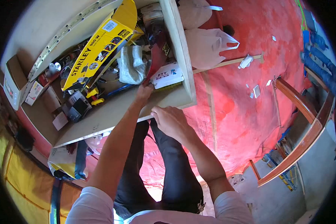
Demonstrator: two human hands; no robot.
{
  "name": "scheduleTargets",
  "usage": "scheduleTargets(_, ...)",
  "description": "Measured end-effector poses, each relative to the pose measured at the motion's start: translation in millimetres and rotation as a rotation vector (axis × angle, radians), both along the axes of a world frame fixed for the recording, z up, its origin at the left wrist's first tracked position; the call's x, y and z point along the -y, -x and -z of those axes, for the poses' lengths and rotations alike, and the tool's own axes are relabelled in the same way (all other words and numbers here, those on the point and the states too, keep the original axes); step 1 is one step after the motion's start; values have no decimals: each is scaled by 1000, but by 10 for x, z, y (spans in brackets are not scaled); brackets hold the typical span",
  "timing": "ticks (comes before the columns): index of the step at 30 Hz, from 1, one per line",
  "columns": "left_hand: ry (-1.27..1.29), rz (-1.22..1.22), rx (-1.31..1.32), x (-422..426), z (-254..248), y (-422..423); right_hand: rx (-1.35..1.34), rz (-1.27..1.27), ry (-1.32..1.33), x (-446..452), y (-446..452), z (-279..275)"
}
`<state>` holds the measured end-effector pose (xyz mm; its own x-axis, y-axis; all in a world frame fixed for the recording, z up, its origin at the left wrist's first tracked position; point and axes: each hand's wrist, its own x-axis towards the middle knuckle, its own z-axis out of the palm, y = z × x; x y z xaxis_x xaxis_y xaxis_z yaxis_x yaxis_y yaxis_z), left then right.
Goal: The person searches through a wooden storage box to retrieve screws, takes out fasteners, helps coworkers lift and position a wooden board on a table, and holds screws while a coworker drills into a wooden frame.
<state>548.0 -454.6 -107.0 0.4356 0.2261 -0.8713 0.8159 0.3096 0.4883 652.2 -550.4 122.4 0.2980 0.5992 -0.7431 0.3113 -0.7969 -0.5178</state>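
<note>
My left hand (145, 92) reaches into a wooden box (184, 56) full of tools and packs. Its fingers are closed round the lower end of a dark red item (157, 56), beside a whitish wrapped bundle (132, 64) and a white carton (168, 75). Across the box lies a yellow Stanley carton (100, 46), tilted. My right hand (170, 118) is at the near edge of the box, close to its right corner, with the fingers curled; what they hold, if anything, is hidden.
White plastic bags (205, 46) stand right of the box. Red sheeting (235, 123) covers the floor, with paper scraps on it. A curved wooden frame (306, 149) is at the right. A white and yellow sack (65, 160) sits below the box, left of my legs.
</note>
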Motion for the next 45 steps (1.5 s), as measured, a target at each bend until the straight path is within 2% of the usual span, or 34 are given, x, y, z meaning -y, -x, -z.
scheduleTargets(3, -7, -255, -48, -6, -121, -35, -88, 214, -101, 26, 25, -165)
scheduleTargets(6, 157, -350, -195, -19, -438, -236, -212, 343, -278, 133, 105, -193)
scheduleTargets(9, 237, -324, -118, -35, -802, -442, -409, 527, -423, 299, 284, -127)
scheduleTargets(10, 313, -433, -84, -5, -715, -421, -429, 491, -363, 329, 265, -175)
scheduleTargets(12, 465, -649, -15, 86, -441, -329, -403, 611, -385, 369, 235, -213)
scheduleTargets(13, 359, -555, 115, 79, -473, -313, -391, 670, -396, 388, 234, -214)
scheduleTargets(14, 253, -459, 243, 78, -509, -287, -256, 693, -407, 378, 200, -175)
scheduleTargets(16, 101, -318, 264, 94, -535, -288, 60, 494, -190, 329, 56, -138)
scheduleTargets(17, 53, -277, 161, 105, -506, -295, 172, 367, -44, 269, -25, -78)
scheduleTargets(18, 5, -239, 57, 100, -479, -295, 195, 232, 61, 166, -121, 37)
scheduleTargets(19, 27, -247, 88, 110, -363, -272, 220, 93, 163, 41, -231, 173)
scheduleTargets(21, 70, -261, 149, 148, -61, -183, 404, -57, 172, -61, -268, 652)
scheduleTargets(23, -231, 24, 81, 122, -3, -149, 410, -149, 160, -71, -303, 1130)
scheduleTargets(25, -528, 306, 15, 130, -7, -194, 403, -179, 163, -57, -369, 1327)
scheduleTargets(27, -464, 380, -151, 82, -280, -337, 362, -151, 181, -25, -405, 1353)
scheduleTargets(28, -468, 383, -203, 83, -322, -333, 321, 4, 147, -78, -419, 1122)
scheduleTargets(29, -473, 383, -256, 73, -310, -293, 245, 180, -7, -37, -354, 1061)
scheduleTargets(31, -467, 450, -197, -26, -174, -95, 80, 523, -322, 85, -254, 907)
scheduleTargets(33, -514, 512, -126, -151, -202, 121, -689, 1090, -351, 355, -149, 657)
scheduleTargets(34, -445, 325, -151, -252, -512, 84, -1094, 1345, -355, 440, -86, 485)
scheduleTargets(35, -381, 220, -67, -318, -848, 67, -1229, 1587, -444, 439, 6, 278)
scheduleTargets(36, -316, 119, 18, -351, -1199, 79, -1199, 1687, -512, 412, 91, 120)
scheduleTargets(38, 282, -269, 254, -226, -1985, 83, -1138, 1810, -655, 320, 247, -206)
scheduleTargets(39, 720, -482, 198, -134, -2347, 49, -1106, 1835, -732, 244, 327, -401)
scheduleTargets(40, 980, -525, 219, -80, -2634, 34, -951, 1761, -776, 171, 427, -581)
scheduleTargets(41, 1290, -713, 316, 41, -2831, 42, -702, 1468, -663, 186, 479, -752)
scheduleTargets(42, 1210, -740, 352, 134, -2988, -17, -136, 1075, -666, 192, 554, -934)
scheduleTargets(43, 1132, -766, 382, 218, -3354, -147, 398, 661, -589, 149, 595, -1218)
scheduleTargets(45, 1016, -854, 465, 362, -3972, -211, 647, 572, -756, 21, 405, -2354)
